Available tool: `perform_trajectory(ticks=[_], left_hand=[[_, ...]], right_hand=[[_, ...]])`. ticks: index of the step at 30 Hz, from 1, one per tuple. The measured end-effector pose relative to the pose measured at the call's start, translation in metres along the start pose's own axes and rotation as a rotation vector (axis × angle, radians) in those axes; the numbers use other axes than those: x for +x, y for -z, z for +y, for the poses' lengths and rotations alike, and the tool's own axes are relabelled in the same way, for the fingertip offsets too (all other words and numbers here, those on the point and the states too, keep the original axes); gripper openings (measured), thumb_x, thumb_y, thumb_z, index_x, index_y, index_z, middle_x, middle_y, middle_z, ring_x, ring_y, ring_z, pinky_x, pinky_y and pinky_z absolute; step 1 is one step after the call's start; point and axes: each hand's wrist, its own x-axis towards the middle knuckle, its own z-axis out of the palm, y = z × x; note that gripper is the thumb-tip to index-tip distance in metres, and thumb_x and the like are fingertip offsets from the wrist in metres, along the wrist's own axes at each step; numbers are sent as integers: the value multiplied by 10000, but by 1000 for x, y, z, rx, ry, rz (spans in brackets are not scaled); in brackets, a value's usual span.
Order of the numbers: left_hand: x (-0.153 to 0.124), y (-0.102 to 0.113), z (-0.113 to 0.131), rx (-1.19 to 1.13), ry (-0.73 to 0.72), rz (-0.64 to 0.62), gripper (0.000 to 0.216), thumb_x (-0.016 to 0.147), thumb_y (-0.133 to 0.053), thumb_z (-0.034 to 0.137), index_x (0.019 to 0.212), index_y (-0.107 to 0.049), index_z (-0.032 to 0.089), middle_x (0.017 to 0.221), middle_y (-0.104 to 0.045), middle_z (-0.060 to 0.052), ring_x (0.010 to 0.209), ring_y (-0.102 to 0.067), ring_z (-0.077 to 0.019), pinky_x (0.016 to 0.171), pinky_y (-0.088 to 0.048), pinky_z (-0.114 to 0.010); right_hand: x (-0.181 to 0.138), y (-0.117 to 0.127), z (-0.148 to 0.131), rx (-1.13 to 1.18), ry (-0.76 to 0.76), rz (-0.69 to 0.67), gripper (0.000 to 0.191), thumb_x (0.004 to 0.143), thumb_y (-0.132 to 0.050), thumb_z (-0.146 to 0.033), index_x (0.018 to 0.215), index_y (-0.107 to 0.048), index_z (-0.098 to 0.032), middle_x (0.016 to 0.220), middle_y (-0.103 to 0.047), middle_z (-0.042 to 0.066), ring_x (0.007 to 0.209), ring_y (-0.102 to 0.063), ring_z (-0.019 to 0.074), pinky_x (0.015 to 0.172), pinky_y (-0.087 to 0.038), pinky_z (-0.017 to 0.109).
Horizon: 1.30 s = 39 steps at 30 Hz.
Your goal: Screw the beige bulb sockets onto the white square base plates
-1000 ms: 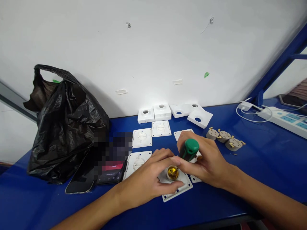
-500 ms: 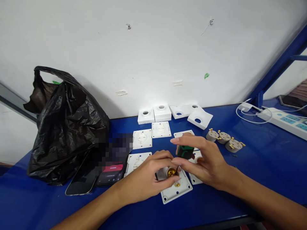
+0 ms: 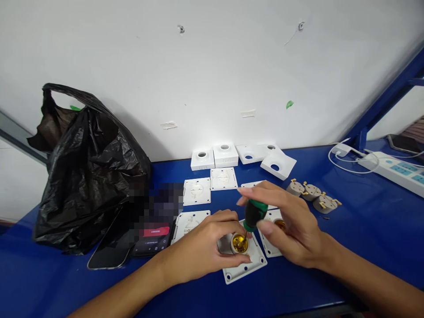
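My left hand (image 3: 220, 240) is closed around a lamp socket (image 3: 239, 244) with a brass-coloured inside, which sits on a square white base plate (image 3: 253, 263). In my right hand (image 3: 288, 225) is a short screwdriver (image 3: 255, 214) with a black and green handle, gripped between thumb and fingers. It leans a little, and its shaft reaches down into the socket; the tip is hard to make out. Beside it, partly behind my right hand, lies another white plate (image 3: 270, 247) bearing a brass-lined socket (image 3: 281, 224).
More white plates (image 3: 196, 191) lie behind my hands. White covers with round holes (image 3: 225, 157) stand against the wall. Three round lamp sockets with brass tabs (image 3: 325, 204) and a power strip (image 3: 394, 170) are at right. Phones (image 3: 111, 247) and a black plastic bag (image 3: 92, 176) occupy the left.
The screwdriver has swung more upright, and its shaft now points into the socket. My right thumb has moved back from the socket onto the handle. My left hand stays around the socket.
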Motion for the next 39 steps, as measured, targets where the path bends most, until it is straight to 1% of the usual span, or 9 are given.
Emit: perform_trajectory(ticks=[6,10,14,17,20,25,30,35,39], left_hand=[[0,0,-2,-24,-17,-3,249,888,-881,287,1090,-744,238,1015,-648,5,944,-665,-177,861,-513,-262],[-1,-1,-3,-12,2,8,322,898,-873,326,1184,-741,257,1136,-678,-22,1038,-669,-214,894,-522,-290],[0,-1,-5,-26,1,-17,323,896,-874,364,1173,-746,258,1102,-681,-20,999,-678,-213,876,-527,-295],[0,-1,-6,-16,3,-15,303,893,-874,359,1149,-753,251,1102,-682,-22,998,-680,-215,912,-528,-309],[0,-1,-5,0,1,2,306,889,-877,359,1150,-756,253,1081,-679,-21,999,-678,-220,901,-533,-307],[0,-1,-4,-3,-3,-4,274,892,-876,343,1116,-752,245,1009,-649,-5,910,-667,-187,864,-525,-287],[-1,-1,-4,-1,2,-4,292,898,-872,341,1143,-743,251,1092,-668,-21,991,-677,-209,890,-531,-293],[0,0,-4,-5,-10,-3,272,894,-875,336,1117,-749,244,1021,-653,-9,914,-669,-185,869,-531,-280],[0,0,-3,-2,7,-8,277,897,-870,331,1129,-749,243,1065,-667,-15,955,-674,-194,886,-528,-286]], right_hand=[[-2,1,0,-64,-14,133,418,929,-771,-119,1315,-648,-223,1034,-745,25,732,-569,146,627,-481,312],[-4,4,-2,14,-108,-39,462,1039,-628,-199,1494,-550,-226,1032,-730,48,789,-648,171,674,-552,327],[-7,1,-1,-27,-61,57,620,959,-746,-140,1508,-526,-325,968,-723,5,678,-603,157,556,-502,293],[-5,2,-1,-47,23,47,530,977,-720,-170,1471,-567,-283,913,-726,14,712,-623,185,587,-510,325],[-1,5,-3,3,-77,-74,457,1036,-626,-188,1483,-563,-252,1107,-754,61,801,-663,183,674,-557,347],[0,6,-5,-158,-4,89,409,931,-772,-122,1308,-645,-221,903,-708,9,659,-539,141,519,-430,297],[2,12,-7,-22,-92,-80,411,1038,-598,-139,1448,-592,-178,952,-712,54,859,-629,195,709,-527,367],[1,13,-4,-126,-13,61,391,911,-805,-138,1267,-663,-216,939,-724,24,732,-535,163,613,-449,339],[3,13,-8,-11,-47,-84,386,1052,-603,-199,1437,-596,-205,1069,-750,69,893,-649,204,735,-546,388]])
